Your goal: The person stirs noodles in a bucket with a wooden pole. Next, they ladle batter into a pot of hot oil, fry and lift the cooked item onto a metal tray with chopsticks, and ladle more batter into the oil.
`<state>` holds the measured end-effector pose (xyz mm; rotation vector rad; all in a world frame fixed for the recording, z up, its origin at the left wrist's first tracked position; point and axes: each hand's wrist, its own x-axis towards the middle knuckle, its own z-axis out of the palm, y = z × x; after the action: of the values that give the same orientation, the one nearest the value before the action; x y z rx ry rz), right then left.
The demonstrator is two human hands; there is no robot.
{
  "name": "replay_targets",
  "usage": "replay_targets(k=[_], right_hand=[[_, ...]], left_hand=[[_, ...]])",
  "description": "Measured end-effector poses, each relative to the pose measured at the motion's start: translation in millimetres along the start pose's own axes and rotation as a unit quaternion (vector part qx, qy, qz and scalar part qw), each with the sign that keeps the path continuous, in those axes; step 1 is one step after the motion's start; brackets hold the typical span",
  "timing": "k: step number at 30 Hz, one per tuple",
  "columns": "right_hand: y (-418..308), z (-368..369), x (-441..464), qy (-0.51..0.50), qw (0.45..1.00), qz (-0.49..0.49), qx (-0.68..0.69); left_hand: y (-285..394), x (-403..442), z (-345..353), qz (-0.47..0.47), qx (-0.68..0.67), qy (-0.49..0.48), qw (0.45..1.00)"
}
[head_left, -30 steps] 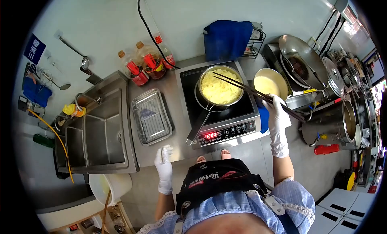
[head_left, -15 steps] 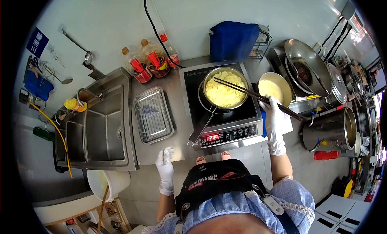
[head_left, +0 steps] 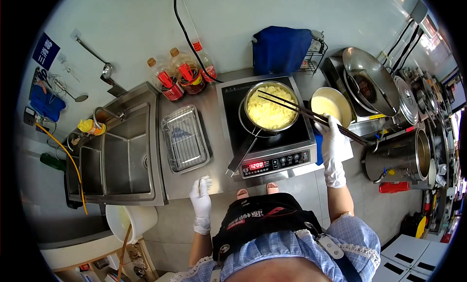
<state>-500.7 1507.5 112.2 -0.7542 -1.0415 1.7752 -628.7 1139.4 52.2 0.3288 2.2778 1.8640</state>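
Gripping long dark chopsticks (head_left: 327, 122), head view, right of centre: right hand (head_left: 333, 146), fingers closed; shafts slant upper left, tips at yellow food (head_left: 269, 112) in the pan (head_left: 275, 130), upper centre. Right hand nearer the pan. Left hand (head_left: 201, 204), lower left of centre: fingers loosely bent, nothing visible held, by the bench (head_left: 180, 187) edge.

Bottles (head_left: 193, 81) stand beside a steel sink (head_left: 127, 160); white bucket (head_left: 144, 218) below.

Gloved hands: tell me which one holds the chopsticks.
The right hand: it grips the dark chopsticks, which reach over the yellow food. The left hand holds nothing visible.
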Motion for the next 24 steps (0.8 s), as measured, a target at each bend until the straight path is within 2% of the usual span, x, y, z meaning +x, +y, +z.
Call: replay_targets(k=[2,4,5,6,8,9,12,17,19,24], right_hand=[[-8,-1,-5,0.002,1.0,-0.009,0.003],[-17,-2,-11,-0.031,0.995,-0.087,-0.037],[-23,0,-16,-0.017,0.987,-0.116,-0.111],[-27,-2,-17,-0.019,0.964,-0.164,-0.209],[-27,-2,-21,-0.099,0.901,-0.312,-0.283],[-30,5,-28,-0.113,0.87,-0.355,-0.323],[-40,22,-40,-0.178,0.841,-0.349,-0.373],[-10,13,-35,-0.174,0.854,-0.317,-0.373],[-8,13,-36,-0.177,0.856,-0.318,-0.366],[-14,11,-37,-0.164,0.868,-0.31,-0.353]], left_hand=[[0,0,-1,0.003,-0.001,0.0,1.0],[-2,-1,-2,-0.006,-0.006,0.012,1.0],[-2,-2,-2,-0.006,-0.007,0.01,1.0],[-1,-2,-2,-0.013,-0.013,0.011,1.0],[-1,-2,-1,-0.019,-0.02,0.011,1.0],[-2,-1,-1,-0.015,-0.017,0.008,1.0],[-6,1,1,-0.007,-0.007,0.0,1.0],[-9,4,3,-0.009,-0.01,-0.009,1.0],[-11,4,1,-0.033,-0.02,-0.024,0.999],[-17,2,0,-0.027,-0.019,-0.023,0.999]])
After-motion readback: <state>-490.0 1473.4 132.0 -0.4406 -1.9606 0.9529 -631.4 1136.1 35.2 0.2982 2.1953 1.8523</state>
